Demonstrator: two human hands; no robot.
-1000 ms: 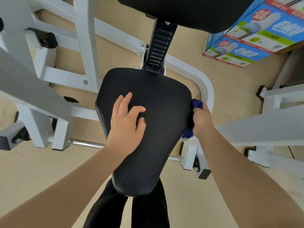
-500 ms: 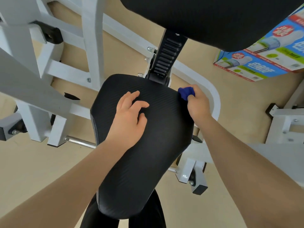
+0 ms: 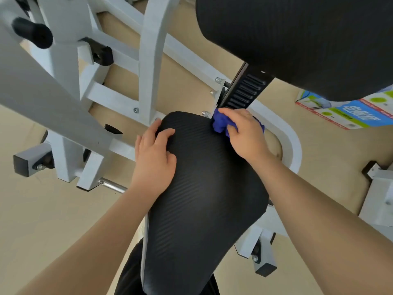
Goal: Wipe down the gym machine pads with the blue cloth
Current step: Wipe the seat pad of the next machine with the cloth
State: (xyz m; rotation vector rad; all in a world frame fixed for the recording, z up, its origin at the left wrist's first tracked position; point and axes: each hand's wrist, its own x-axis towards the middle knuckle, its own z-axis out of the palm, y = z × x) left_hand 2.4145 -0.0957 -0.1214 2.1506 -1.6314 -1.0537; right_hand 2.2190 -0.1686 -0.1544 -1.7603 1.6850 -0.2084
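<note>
A black ribbed seat pad (image 3: 202,199) fills the middle of the head view. My right hand (image 3: 246,135) is closed on the bunched blue cloth (image 3: 220,123) and presses it on the pad's far right corner, by the black slotted seat post (image 3: 244,92). My left hand (image 3: 154,156) lies flat on the pad's far left part, fingers spread over its edge, holding nothing. A second black pad, the back pad (image 3: 308,39), hangs above at the top right.
White steel frame bars (image 3: 148,60) cross the left side, with a black knob (image 3: 32,35) at the top left. A curved white tube (image 3: 295,145) runs behind the seat. A blue and green carton (image 3: 350,116) lies on the tan floor at right.
My right hand has slid the blue cloth from the pad's right side edge up to its far right corner. My left hand has shifted toward the far left edge.
</note>
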